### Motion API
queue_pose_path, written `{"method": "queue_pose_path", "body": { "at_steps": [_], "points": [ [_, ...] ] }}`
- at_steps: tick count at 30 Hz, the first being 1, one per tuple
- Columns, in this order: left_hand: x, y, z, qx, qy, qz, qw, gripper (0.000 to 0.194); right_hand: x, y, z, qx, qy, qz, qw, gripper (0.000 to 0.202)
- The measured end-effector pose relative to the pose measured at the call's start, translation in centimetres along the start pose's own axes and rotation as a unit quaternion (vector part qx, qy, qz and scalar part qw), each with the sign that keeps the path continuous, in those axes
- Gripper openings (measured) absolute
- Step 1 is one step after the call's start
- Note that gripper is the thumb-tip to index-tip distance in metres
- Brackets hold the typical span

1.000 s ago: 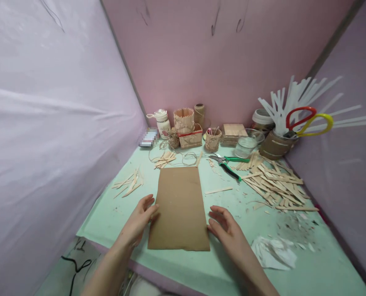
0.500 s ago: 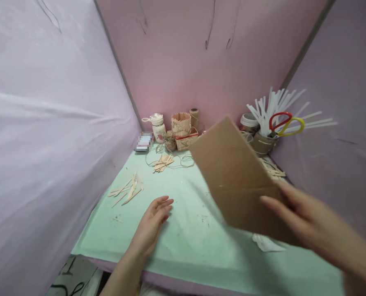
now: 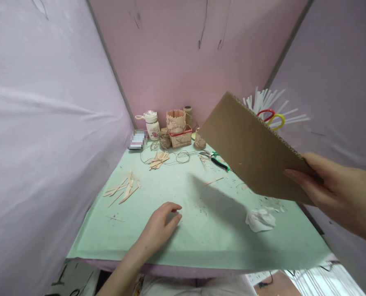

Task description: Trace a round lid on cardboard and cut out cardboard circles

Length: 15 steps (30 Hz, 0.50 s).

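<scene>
Right hand grips corrugated cardboard sheet by one end, above table. Left hand free, loosely curled, apart from sheet.

Pink wall behind mint-green tabletop

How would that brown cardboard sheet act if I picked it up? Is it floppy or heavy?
The brown cardboard sheet is probably stiff: the right hand grips only one end, yet the rest sticks out without drooping. It's likely light for its size, since its wavy edge suggests air gaps inside. It might crease if bent hard, because it looks thin.
</scene>
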<state>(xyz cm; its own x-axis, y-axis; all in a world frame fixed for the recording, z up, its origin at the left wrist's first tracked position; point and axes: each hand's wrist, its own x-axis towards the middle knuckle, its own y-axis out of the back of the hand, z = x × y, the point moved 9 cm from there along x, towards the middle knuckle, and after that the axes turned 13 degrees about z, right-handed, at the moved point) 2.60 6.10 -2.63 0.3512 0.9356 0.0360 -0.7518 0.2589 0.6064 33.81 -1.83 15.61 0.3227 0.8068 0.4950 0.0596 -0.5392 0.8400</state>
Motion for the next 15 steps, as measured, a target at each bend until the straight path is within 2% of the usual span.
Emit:
{"method": "queue_pose_path", "body": {
  "at_steps": [1,3,6,8,9,11,12,13,15],
  "points": [
    [-0.3,0.8,-0.9,0.012,0.0,0.014,1.0,0.023,0.0,0.0,-1.0,0.044,-0.002,-0.024,0.999,0.033],
    [-0.3,3.2,-3.0,0.037,0.006,0.068,0.997,0.024,-0.9,-2.1,-4.3,0.152,0.008,-0.108,0.982,0.031],
    [0.2,8.1,-7.4,0.094,0.066,0.183,0.976,0.027,-4.4,-8.7,-10.5,0.277,0.006,-0.257,0.926,0.023],
    [0.9,10.0,-9.1,0.124,0.059,0.204,0.969,0.029,-6.5,-13.3,-12.9,0.343,-0.044,-0.312,0.885,0.017],
    [1.2,10.7,-9.7,0.138,0.047,0.207,0.968,0.03,-7.0,-15.1,-13.0,0.349,-0.062,-0.319,0.879,0.016],
    [1.7,11.4,-10.6,0.159,0.037,0.209,0.964,0.033,-6.3,-16.9,-11.0,0.323,-0.09,-0.298,0.894,0.012],
    [1.8,11.5,-11.0,0.167,0.034,0.207,0.963,0.034,-5.3,-16.9,-8.9,0.301,-0.106,-0.279,0.906,0.011],
    [1.8,11.4,-11.2,0.172,0.029,0.202,0.964,0.034,-4.0,-16.1,-6.2,0.273,-0.125,-0.255,0.919,0.012],
    [1.8,11.1,-11.4,0.178,0.018,0.191,0.965,0.033,-1.2,-12.8,-0.6,0.22,-0.153,-0.194,0.944,0.019]
  ]
}}
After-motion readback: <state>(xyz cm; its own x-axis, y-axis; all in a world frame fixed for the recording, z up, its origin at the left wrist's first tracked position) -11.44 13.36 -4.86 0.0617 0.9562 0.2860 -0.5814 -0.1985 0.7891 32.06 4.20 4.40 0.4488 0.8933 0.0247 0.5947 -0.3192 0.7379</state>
